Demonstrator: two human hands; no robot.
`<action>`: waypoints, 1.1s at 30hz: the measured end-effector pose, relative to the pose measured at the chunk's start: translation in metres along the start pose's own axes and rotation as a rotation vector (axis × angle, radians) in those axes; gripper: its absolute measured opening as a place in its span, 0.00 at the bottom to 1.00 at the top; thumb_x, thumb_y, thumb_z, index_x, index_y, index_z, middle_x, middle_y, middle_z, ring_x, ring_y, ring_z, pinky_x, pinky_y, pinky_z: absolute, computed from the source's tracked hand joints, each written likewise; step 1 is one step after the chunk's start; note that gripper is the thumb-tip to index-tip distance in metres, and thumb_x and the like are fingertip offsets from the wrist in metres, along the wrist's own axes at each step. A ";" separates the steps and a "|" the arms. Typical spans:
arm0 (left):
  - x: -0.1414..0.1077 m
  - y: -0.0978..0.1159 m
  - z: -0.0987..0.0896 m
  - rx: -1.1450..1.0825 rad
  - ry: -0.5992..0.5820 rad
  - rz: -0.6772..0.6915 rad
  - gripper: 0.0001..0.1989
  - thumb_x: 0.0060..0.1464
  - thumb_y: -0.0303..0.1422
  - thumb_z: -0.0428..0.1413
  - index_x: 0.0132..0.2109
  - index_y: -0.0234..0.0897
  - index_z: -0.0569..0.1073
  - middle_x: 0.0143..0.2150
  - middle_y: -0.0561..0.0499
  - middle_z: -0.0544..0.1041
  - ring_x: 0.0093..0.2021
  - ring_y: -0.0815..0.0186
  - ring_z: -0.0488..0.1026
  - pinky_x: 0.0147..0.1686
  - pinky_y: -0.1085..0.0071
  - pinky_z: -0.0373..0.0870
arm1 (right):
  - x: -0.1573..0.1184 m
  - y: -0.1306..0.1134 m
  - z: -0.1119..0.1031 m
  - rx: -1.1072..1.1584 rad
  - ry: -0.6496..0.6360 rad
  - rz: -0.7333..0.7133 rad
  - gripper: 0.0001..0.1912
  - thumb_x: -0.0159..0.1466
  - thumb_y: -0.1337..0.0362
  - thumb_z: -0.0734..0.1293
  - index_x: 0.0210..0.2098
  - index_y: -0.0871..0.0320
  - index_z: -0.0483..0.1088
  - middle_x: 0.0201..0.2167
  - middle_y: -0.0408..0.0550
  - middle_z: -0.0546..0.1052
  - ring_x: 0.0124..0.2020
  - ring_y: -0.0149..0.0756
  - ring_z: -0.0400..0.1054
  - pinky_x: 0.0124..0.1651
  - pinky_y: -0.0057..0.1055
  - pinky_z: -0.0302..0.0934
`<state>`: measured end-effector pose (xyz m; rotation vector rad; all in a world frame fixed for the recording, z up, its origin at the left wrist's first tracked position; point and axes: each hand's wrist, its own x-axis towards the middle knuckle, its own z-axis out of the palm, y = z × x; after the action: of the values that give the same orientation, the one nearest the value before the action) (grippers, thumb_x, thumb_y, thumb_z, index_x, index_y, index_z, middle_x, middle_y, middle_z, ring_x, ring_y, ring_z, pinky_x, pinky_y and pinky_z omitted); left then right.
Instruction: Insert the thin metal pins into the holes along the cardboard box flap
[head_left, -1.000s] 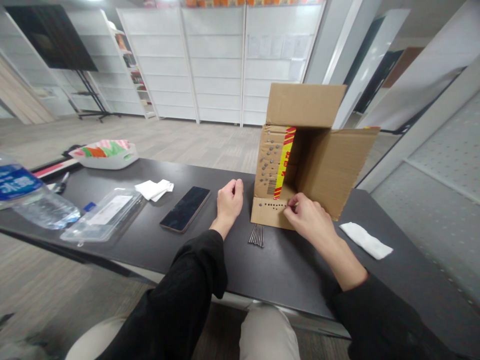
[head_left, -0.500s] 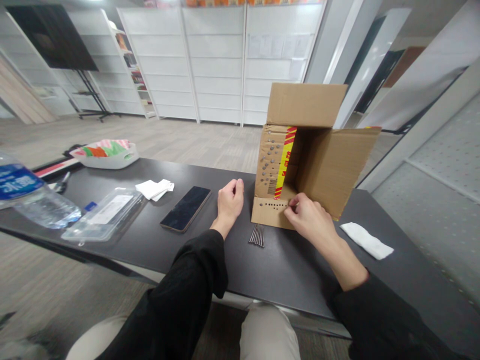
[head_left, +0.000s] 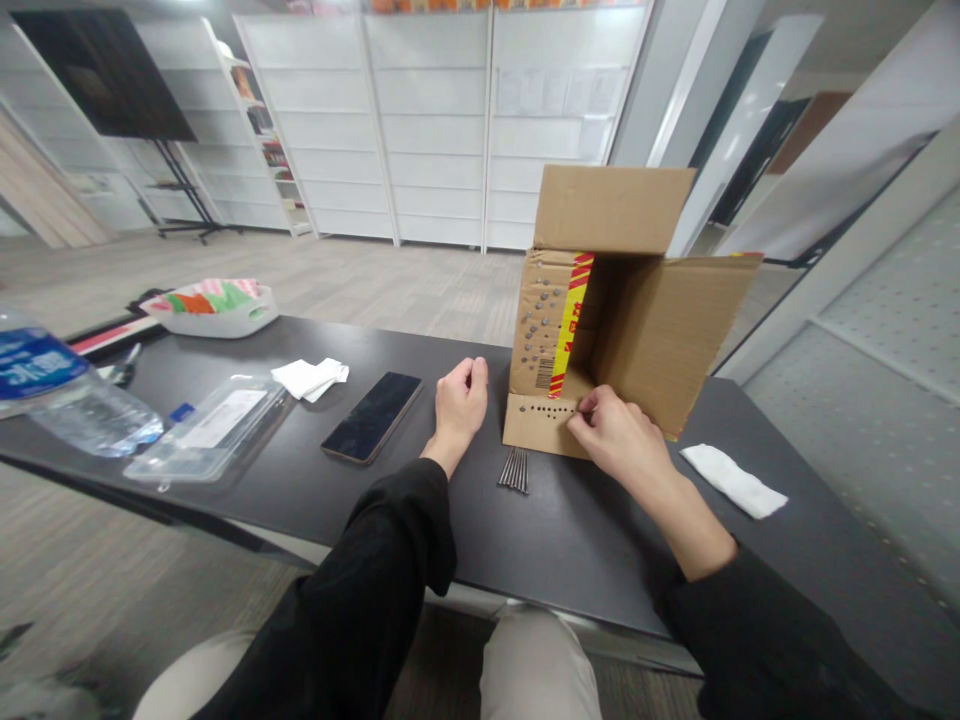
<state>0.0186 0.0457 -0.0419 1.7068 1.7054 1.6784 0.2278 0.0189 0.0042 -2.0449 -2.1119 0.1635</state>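
An opened cardboard box (head_left: 637,340) rests on the dark table with its mouth towards me. Its low front flap (head_left: 547,430) has a row of small holes and one round metal head at the left end. Several similar heads stud the left panel (head_left: 531,340). My right hand (head_left: 622,430) is at the flap's right part, thumb and fingers pinched together; whatever is between them is hidden. Left of the box, my left hand (head_left: 460,400) is closed in a fist, its inside out of sight. Several nails (head_left: 514,472) lie side by side before the flap.
A phone (head_left: 373,417), folded tissues (head_left: 310,379), a clear plastic case (head_left: 214,430) and a water bottle (head_left: 90,400) lie to the left. A white basket (head_left: 225,318) stands behind them. Another folded tissue (head_left: 733,482) is right of the box.
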 end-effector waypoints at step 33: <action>0.000 0.002 0.000 0.002 -0.002 -0.007 0.21 0.64 0.43 0.43 0.24 0.39 0.63 0.20 0.55 0.62 0.24 0.69 0.61 0.30 0.72 0.56 | 0.000 0.002 0.001 0.135 0.086 -0.062 0.08 0.60 0.62 0.61 0.38 0.55 0.69 0.33 0.49 0.78 0.35 0.41 0.71 0.31 0.30 0.51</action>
<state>0.0193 0.0451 -0.0399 1.7004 1.7113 1.6720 0.2294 0.0190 0.0024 -1.8745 -2.0513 0.1990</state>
